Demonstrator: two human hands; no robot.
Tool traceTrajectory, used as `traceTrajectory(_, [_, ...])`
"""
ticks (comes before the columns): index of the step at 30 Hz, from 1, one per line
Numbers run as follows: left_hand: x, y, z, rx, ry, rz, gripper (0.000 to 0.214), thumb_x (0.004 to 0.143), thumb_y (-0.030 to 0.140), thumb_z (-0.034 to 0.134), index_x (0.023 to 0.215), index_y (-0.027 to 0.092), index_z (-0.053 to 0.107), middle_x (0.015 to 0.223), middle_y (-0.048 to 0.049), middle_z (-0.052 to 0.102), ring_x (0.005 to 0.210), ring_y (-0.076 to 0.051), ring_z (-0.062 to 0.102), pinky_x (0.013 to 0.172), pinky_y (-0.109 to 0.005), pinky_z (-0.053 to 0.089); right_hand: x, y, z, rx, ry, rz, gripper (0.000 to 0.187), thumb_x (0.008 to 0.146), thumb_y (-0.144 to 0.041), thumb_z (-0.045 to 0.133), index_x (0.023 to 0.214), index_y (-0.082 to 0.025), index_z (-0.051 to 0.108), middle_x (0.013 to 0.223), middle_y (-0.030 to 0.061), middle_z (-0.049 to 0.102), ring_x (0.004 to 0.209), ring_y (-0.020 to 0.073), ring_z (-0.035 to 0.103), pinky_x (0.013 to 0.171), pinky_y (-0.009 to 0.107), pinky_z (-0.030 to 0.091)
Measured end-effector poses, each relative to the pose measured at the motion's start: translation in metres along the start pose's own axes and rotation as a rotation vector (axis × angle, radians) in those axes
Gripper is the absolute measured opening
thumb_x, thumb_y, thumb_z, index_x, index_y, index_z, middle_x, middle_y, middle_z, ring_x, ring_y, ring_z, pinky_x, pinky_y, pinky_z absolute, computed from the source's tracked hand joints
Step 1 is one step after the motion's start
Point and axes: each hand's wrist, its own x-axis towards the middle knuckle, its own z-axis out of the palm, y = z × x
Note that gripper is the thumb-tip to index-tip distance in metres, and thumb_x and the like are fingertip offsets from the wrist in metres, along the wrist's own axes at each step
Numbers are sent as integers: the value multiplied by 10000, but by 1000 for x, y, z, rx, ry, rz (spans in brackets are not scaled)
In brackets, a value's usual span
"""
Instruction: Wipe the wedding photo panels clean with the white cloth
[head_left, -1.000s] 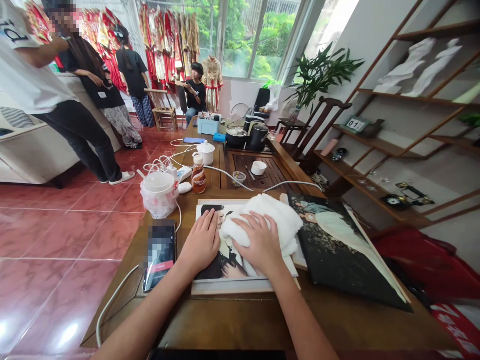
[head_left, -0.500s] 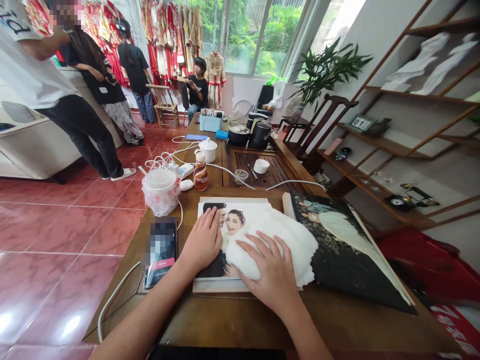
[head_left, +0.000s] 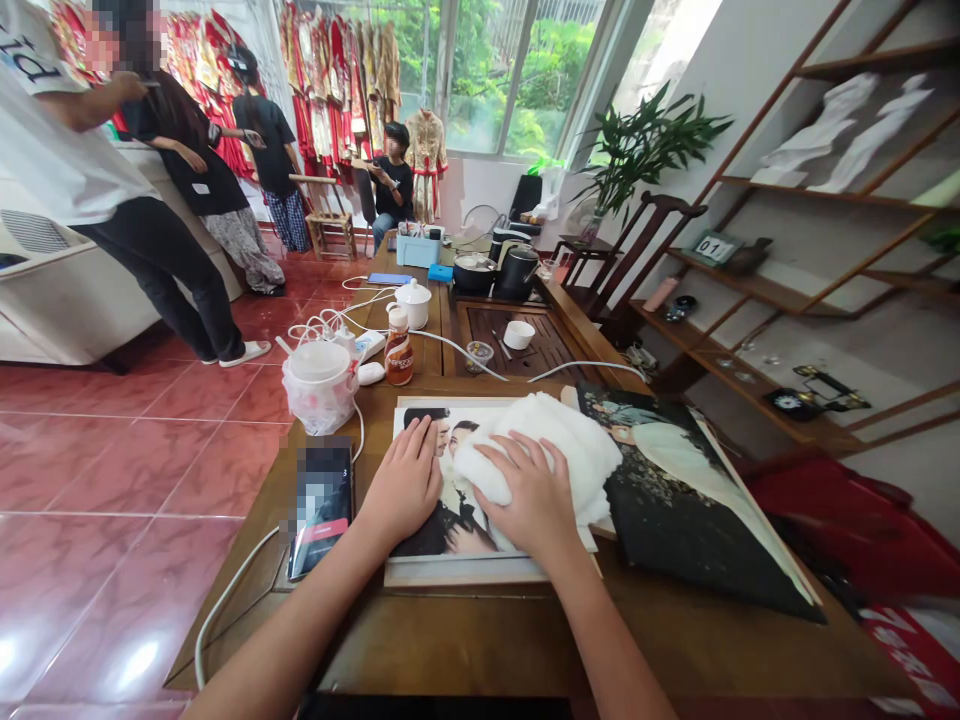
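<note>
A framed photo point(head_left: 480, 545) of two people lies flat on the wooden table in front of me. My left hand point(head_left: 405, 480) rests open on its left part, fingers stretched flat over the print. A thick, fluffy white cloth point(head_left: 577, 440) is bunched over the photo's upper right part. My right hand point(head_left: 529, 490) grips this cloth from above, with its fingers curved over it and pressing it on the photo. The cloth covers part of a pictured face. To the right, partly under the cloth's edge, lies a second, dark photo panel point(head_left: 675, 530) showing a pale dress.
A phone point(head_left: 321, 530) with a white cable lies left of the photo. Behind it stand a bagged white tub point(head_left: 320, 385), a drink bottle point(head_left: 399, 350) and a lidded white cup point(head_left: 412, 303). A tea tray point(head_left: 480, 325) is further back. Several people are across the room.
My right hand has slid the white cloth up the photo, baring the lower part of the print and covering more of a pictured face. My left hand stays in place.
</note>
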Motion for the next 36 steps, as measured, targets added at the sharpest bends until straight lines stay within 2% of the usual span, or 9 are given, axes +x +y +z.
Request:
traceTrajectory(6, [4,-1,-1,-5,-2,-5,498,952,229,325,1427,85,357,1494,-130,352,1406,-257,266,1134,-440,286,-33,-10,-13,-24,-46,0,437,809,-453,568,1226,-324,578,1264,31,595,1211,307,450,1057,517,199])
traceTrajectory(9, [5,-1,0,-10,-9,-9,503,954,235,322,1431,80,351,1499,-127,344,1409,-256,257,1137,-432,279,-37,-10,-16,-12,-52,5,430,815,-477,564,1220,-336,580,1263,22,597,1206,307,453,1054,516,200])
traceTrajectory(13, [3,-1,1,-8,-13,-13,502,958,241,316,1428,70,354,1502,-127,339,1411,-255,251,1145,-421,265,-23,-2,-10,-9,-57,0,422,808,-446,571,1214,-328,583,1260,22,595,1205,302,449,1052,514,200])
traceTrajectory(18, [-1,-1,2,-9,-13,-7,503,960,243,318,1428,64,351,1503,-133,334,1408,-258,260,1146,-419,262,5,10,2,-13,20,38,384,843,-467,553,1187,-305,601,1215,44,615,1192,292,448,1050,516,188])
traceTrajectory(21, [-2,-2,3,-13,0,-1,501,961,245,316,1429,70,348,1499,-133,342,1406,-255,267,1143,-423,267,10,11,5,-17,52,50,386,854,-492,542,1176,-290,608,1201,56,618,1186,291,448,1051,516,182])
traceTrajectory(31, [4,-3,0,-10,-20,-4,499,960,241,320,1426,65,354,1501,-135,337,1410,-264,252,1144,-435,263,-35,-3,-12,-44,-52,47,426,811,-428,559,1222,-316,575,1271,29,587,1233,300,430,1063,516,180])
traceTrajectory(36, [4,-3,1,-10,-31,-8,503,959,241,313,1428,63,352,1502,-133,336,1412,-264,246,1147,-431,257,-35,3,-13,-31,-75,-1,420,800,-446,569,1204,-331,587,1247,17,605,1206,299,456,1047,513,203])
